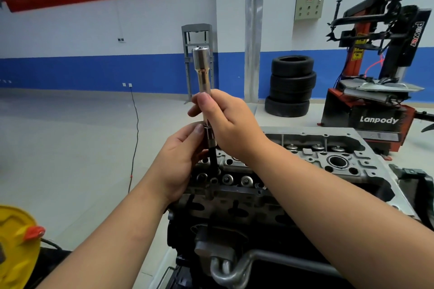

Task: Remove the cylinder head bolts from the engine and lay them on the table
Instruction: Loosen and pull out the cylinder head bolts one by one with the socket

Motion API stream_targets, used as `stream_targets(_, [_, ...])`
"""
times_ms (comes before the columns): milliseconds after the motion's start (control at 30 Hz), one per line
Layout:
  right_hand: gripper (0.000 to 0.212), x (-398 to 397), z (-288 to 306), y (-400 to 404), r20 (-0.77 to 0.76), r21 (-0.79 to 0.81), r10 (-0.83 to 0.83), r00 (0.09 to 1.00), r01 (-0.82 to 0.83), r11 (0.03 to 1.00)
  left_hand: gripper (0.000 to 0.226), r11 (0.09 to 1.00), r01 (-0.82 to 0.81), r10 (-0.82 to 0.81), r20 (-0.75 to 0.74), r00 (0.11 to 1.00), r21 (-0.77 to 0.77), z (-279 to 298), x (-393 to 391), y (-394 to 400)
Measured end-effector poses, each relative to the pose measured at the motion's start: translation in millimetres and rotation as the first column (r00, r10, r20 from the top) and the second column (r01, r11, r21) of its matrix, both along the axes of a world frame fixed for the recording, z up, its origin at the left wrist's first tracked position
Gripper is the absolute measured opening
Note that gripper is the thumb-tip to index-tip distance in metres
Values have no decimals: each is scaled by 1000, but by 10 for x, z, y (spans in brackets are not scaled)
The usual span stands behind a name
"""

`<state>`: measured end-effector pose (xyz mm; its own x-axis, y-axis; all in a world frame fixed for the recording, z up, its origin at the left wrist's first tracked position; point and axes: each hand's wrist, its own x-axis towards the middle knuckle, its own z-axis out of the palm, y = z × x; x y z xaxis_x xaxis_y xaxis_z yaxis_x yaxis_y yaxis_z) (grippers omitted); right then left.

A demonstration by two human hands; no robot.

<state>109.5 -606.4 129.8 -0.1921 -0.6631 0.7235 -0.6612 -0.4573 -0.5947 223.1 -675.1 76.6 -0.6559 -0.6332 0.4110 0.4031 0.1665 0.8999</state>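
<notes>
A grey cylinder head [305, 162] sits on top of the engine in front of me. My right hand [225, 122] grips a long chrome socket extension [202, 73] held upright, wide end up. A long black cylinder head bolt [213, 159] hangs from its lower end, its tip just above a hole at the head's left end. My left hand [180, 159] pinches the bolt's top where it meets the tool. Several valve spring caps [246, 179] show along the head.
A stack of black tyres [291, 85] stands by the blue-and-white wall. A red and black tyre changer [380, 82] is at the right. A yellow object [16, 241] sits at lower left. A thin cable [135, 138] runs across the pale floor.
</notes>
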Motion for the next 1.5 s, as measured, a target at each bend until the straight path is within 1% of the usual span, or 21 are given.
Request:
stream_targets(67, [37, 7, 3, 10, -14, -19, 2, 1000, -3, 1000, 34, 999, -33, 33, -7, 999, -17, -6, -1, 3])
stream_targets(133, [27, 10, 5, 27, -37, -71, -6, 999, 3, 997, 39, 996, -75, 74, -26, 997, -44, -14, -5, 12])
stream_targets(200, [23, 20, 6, 40, -15, -120, -12, 1000, 10, 993, 44, 994, -96, 94, -30, 995, -52, -13, -8, 21])
stream_targets(233, [24, 19, 1, 35, -11, -130, -16, 1000, 14, 991, 43, 994, -95, 94, -25, 995, -55, -10, -11, 23])
stream_targets(333, [28, 26, -8, 22, -57, -108, -60, 997, 53, 993, 36, 997, -47, 48, 10, 999, -57, -1, -10, 28])
stream_targets(433, [34, 33, 12, 35, -55, -60, -25, 998, 22, 998, 36, 1000, 9, -9, -5, 1000, 4, 6, 6, 11])
stream_targets(533, [30, 28, 11, 46, -79, -81, -17, 997, 10, 997, 36, 999, -37, 36, -16, 999, -26, 19, 5, 22])
stream_targets(667, [23, 39, -1, 47, -69, -155, -71, 995, 59, 986, 40, 994, -85, 84, -10, 996, -67, 7, -16, 42])
stream_targets(733, [24, 33, -5, 40, -71, -133, -71, 995, 61, 989, 41, 996, -64, 65, 13, 998, -65, 4, -15, 45])
stream_targets(833, [32, 23, 1, 34, -45, -61, -39, 998, 37, 997, 38, 1000, -5, 5, 14, 1000, -15, 3, -1, 31])
stream_targets(900, [33, 26, 3, 38, -50, -60, -21, 999, 18, 998, 32, 1000, -11, 11, 7, 1000, -14, 2, 9, 21])
stream_targets(967, [27, 36, 2, 51, -74, -94, -29, 997, 22, 995, 29, 998, -42, 42, -2, 999, -42, 0, 15, 15])
stream_targets(1033, [22, 41, -2, 61, -80, -136, -49, 996, 38, 990, 36, 997, -60, 59, -15, 998, -56, -2, 18, 20])
stream_targets(1100, [22, 37, -6, 55, -91, -138, -64, 994, 51, 989, 41, 997, -61, 60, -14, 998, -49, 2, 12, 28])
stream_targets(1233, [29, 28, -1, 44, -99, -78, -73, 992, 66, 995, 39, 1000, -17, 18, 23, 1000, -19, 1, -3, 19])
stream_targets(1333, [28, 34, -1, 63, -91, -82, -21, 996, 13, 997, 35, 1000, 5, -5, 11, 1000, -10, 1, 8, 5])
stream_targets(1367, [26, 39, -1, 69, -94, -85, -15, 995, 7, 996, 36, 1000, -8, 8, 8, 1000, -16, 8, 10, 12])
stream_targets(1467, [24, 44, 9, 68, -102, -115, -55, 993, 43, 992, 49, 997, -69, 69, -2, 998, -44, 0, -3, 19])
stream_targets(1500, [23, 43, 9, 63, -107, -115, -62, 992, 50, 992, 47, 996, -75, 75, -5, 997, -44, -6, -8, 17])
